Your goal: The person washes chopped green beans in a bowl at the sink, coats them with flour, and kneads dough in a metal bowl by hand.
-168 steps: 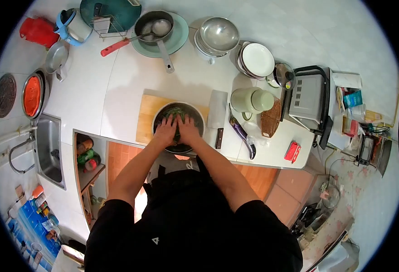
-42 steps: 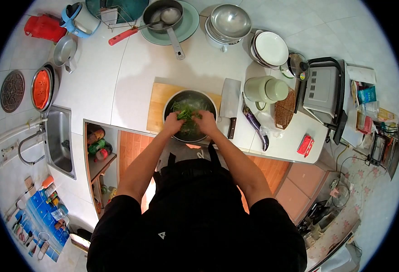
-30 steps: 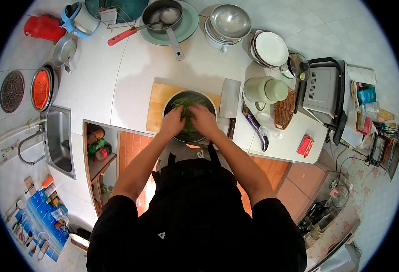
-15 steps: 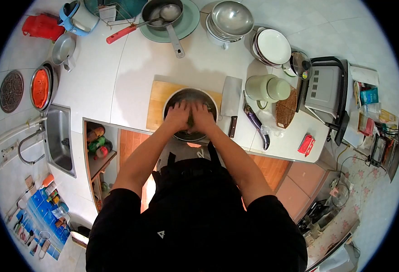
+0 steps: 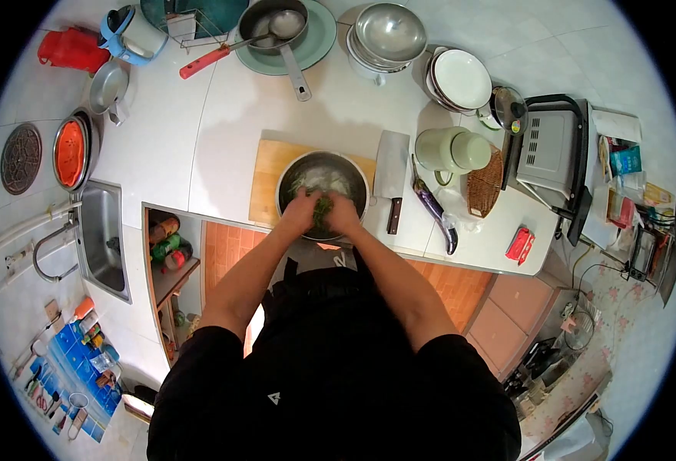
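Observation:
A metal bowl (image 5: 362, 181) with cloudy water in it stands on a wooden cutting board (image 5: 264, 173). Inside the bowl, wet leafy greens (image 5: 323, 208) show between my hands. My left hand (image 5: 299, 211) is closed on the greens from the left side. From the other side my right hand (image 5: 343, 213) closes on the same bunch. Most of my fingertips are hidden by the greens and the water. To the right of the board lies a cleaver (image 5: 391, 165), its dark handle towards me. An eggplant (image 5: 433, 209) is beside it.
A green jug (image 5: 435, 148) and a wicker basket (image 5: 485, 184) stand on the right, before a toaster oven (image 5: 544, 150). At the back are a saucepan with a ladle (image 5: 286, 23), steel bowls (image 5: 390, 32) and plates (image 5: 462, 79). A sink (image 5: 106, 265) is at left.
Both hands have drawn back towards me, to the near side of the bowl. My fingers, spread forward before, are now gathered round the greens, and more of the water shows.

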The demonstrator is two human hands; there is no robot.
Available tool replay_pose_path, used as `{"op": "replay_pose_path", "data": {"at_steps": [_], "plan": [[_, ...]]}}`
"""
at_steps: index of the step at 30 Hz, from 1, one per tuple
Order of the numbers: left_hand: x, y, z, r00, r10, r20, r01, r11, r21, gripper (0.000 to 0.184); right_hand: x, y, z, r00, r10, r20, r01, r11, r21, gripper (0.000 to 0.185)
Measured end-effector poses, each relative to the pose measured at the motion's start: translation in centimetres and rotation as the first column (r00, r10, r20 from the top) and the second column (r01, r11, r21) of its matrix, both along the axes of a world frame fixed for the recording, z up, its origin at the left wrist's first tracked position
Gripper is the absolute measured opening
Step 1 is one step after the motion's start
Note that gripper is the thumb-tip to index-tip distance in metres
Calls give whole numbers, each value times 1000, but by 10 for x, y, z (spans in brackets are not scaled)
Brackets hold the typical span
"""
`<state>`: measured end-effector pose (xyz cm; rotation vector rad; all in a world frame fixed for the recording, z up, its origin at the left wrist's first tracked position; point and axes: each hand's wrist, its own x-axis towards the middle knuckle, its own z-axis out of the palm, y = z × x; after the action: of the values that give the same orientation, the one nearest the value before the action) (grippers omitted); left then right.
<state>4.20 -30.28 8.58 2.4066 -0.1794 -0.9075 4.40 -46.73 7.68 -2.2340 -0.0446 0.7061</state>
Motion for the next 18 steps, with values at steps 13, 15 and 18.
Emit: {"op": "replay_pose_path", "data": {"at_steps": [13,15,18], "plan": [[10,10,34,893,398,-211,-435,883,-174,41,19,-6,35,995,81,51,-76,992,-98,32],[8,10,25,929,365,-66,-371,919,-136,41,23,-4,50,995,99,20,-96,985,-143,42],[6,11,22,941,329,80,-318,939,-129,42,22,-6,48,961,157,230,-147,987,-60,46]]}}
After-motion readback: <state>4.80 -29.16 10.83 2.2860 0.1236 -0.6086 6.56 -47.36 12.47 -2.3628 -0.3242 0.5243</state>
